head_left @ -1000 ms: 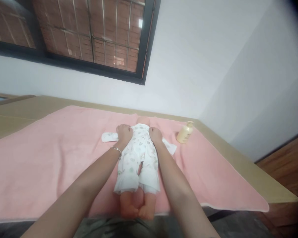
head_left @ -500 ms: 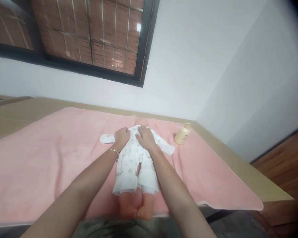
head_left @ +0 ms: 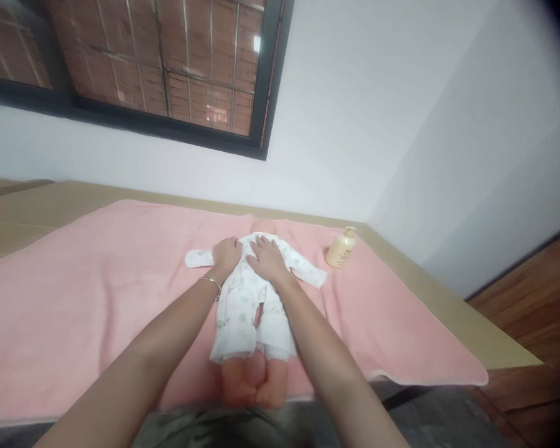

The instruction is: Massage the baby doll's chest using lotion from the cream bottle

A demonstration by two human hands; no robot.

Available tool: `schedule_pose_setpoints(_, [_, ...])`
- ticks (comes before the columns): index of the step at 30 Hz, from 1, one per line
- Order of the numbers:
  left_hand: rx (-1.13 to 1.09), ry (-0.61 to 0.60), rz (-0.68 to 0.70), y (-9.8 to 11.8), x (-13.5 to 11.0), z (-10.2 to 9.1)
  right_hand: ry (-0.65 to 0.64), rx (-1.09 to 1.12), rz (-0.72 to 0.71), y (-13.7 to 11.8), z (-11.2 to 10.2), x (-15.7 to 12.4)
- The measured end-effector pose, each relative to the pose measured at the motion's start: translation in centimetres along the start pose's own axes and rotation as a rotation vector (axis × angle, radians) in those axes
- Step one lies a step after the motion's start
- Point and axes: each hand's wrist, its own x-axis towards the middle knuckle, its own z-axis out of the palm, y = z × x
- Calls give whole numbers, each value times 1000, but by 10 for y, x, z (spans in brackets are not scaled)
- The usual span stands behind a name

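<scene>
A baby doll (head_left: 252, 379) in a white printed romper (head_left: 242, 308) lies on its back on a pink towel (head_left: 98, 292), head away from me and bare feet toward me. My left hand (head_left: 226, 254) rests on the doll's left shoulder, fingers curled against the cloth, with a thin bracelet on the wrist. My right hand (head_left: 267, 258) lies flat on the doll's chest with its fingers spread. Both sleeves of the romper stick out sideways.
A cream pump bottle (head_left: 340, 249) lies on the towel to the right of the doll. The towel covers a tan padded table (head_left: 452, 298) set into a white corner. A barred window (head_left: 168, 68) is above, and wooden floor (head_left: 532, 292) to the right.
My right hand has opened from a fist at the doll's right shoulder and slid left onto the chest. My left hand has stayed at the left shoulder.
</scene>
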Motion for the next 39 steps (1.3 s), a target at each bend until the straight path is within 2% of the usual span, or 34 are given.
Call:
schedule_pose_setpoints(1, [1,0,-2,0,0,0,-13,5,7,-1,1,0])
schedule_pose_setpoints(5, [3,9,0,0,1,1,82,-11,111,-1,3,-1])
schedule_pose_setpoints(9, [2,21,13,-1,1,2,-38,5,168,0,4,-1])
schedule_pose_setpoints(11, [-1,26,20,-2,2,3,27,-13,183,0,4,-1])
schedule_pose_setpoints(13, [-3,29,24,-3,2,4,76,-16,170,1,4,-1])
schedule_pose_setpoints(17, [-1,30,24,-3,3,6,12,47,133,2,6,-1])
schedule_pose_setpoints(20, [1,29,23,-3,4,6,105,45,141,2,6,-2])
schedule_pose_setpoints(24, [1,21,27,-3,3,6,88,45,84,1,5,-3])
schedule_pose_setpoints(27, [5,24,27,-3,2,6,145,15,92,0,3,-4])
schedule_pose_setpoints(31, [10,33,33,-3,3,6,42,-34,47,-4,1,-5])
schedule_pose_setpoints(35, [5,42,36,-3,3,6,45,-70,98,-5,1,-5])
schedule_pose_setpoints(39, [-2,54,35,-2,1,3,-62,-57,120,-6,2,-7])
